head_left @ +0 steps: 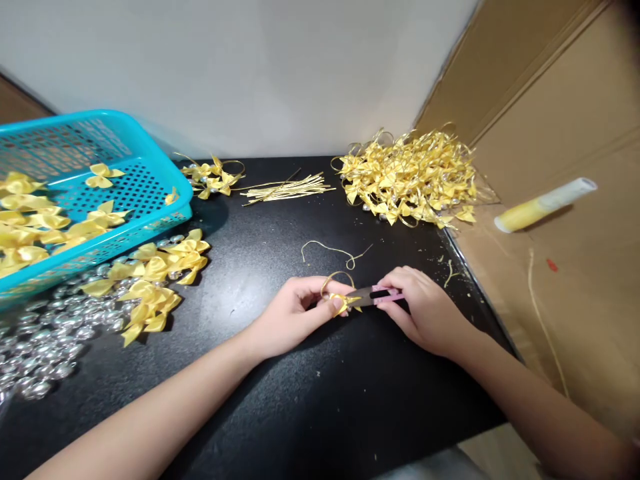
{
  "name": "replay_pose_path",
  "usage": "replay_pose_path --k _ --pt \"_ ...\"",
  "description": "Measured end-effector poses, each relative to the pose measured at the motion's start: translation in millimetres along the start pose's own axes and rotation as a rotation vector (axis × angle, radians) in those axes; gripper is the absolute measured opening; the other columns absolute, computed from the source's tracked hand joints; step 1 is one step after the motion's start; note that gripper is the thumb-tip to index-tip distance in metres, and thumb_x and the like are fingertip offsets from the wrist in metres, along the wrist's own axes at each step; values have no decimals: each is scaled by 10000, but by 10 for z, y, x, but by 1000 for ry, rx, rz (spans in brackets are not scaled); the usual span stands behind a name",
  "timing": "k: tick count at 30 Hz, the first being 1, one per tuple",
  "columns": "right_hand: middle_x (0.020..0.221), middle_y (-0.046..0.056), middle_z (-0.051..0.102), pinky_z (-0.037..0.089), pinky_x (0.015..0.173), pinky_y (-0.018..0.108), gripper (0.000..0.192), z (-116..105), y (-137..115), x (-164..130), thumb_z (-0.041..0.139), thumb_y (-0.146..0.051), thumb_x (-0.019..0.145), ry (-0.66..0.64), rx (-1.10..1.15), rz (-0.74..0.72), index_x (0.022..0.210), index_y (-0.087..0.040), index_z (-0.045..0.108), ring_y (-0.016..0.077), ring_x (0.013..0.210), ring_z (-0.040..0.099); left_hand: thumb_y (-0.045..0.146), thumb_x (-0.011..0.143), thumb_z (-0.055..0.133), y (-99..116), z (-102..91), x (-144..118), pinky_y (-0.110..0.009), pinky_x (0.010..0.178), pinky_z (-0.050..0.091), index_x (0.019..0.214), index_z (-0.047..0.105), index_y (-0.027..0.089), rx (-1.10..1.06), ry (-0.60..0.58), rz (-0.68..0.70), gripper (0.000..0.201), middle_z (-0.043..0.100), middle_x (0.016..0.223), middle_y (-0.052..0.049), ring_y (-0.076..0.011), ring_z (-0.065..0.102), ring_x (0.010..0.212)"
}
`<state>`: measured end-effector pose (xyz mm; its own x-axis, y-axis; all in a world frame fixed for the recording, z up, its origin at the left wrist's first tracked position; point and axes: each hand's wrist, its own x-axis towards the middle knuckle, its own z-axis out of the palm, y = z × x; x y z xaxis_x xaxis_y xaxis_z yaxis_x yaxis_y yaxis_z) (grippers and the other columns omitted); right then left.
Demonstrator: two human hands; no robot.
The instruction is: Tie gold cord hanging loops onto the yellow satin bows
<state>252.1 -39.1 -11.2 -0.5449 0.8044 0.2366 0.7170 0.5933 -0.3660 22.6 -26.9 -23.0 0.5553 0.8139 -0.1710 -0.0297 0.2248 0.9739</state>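
Note:
Between the thumb and fingers of my left hand [295, 312] is a small yellow ribbon bow [338, 304], with a loop of gold cord [336, 275] standing up from it. My right hand [425, 310] grips a pair of thread snips [373, 296] with pinkish-purple handles. Their blades point left and meet the bow's right side; whether they cut through anything there I cannot tell. A loose piece of thin gold cord [330, 249] lies curled on the black table just beyond my hands.
A turquoise basket [185, 193] of yellow bows stands at left. Silver beads [60, 340] and more bows [153, 300] lie before it. Cut gold cords [290, 189] and a heap of corded bows [410, 177] sit at the back. Cardboard [575, 280] with a tube [545, 205] borders the right.

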Motion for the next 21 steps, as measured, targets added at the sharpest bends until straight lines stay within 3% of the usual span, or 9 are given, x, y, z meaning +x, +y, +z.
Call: replay_pose_path --k 8,21 --pt "757 45 644 403 623 304 88 -25 14 3 498 -209 904 -63 1 43 847 -190 562 195 685 552 270 832 639 28 -9 9 -259 675 463 949 740 148 -23 5 -48 197 677 744 -32 -133 578 683" --pt "747 53 661 381 623 303 210 3 -1 17 456 -285 958 -40 -7 44 836 -174 586 190 664 539 215 831 646 39 -19 23 -230 681 437 904 734 144 -93 -23 -82 134 682 747 -18 -108 567 682"
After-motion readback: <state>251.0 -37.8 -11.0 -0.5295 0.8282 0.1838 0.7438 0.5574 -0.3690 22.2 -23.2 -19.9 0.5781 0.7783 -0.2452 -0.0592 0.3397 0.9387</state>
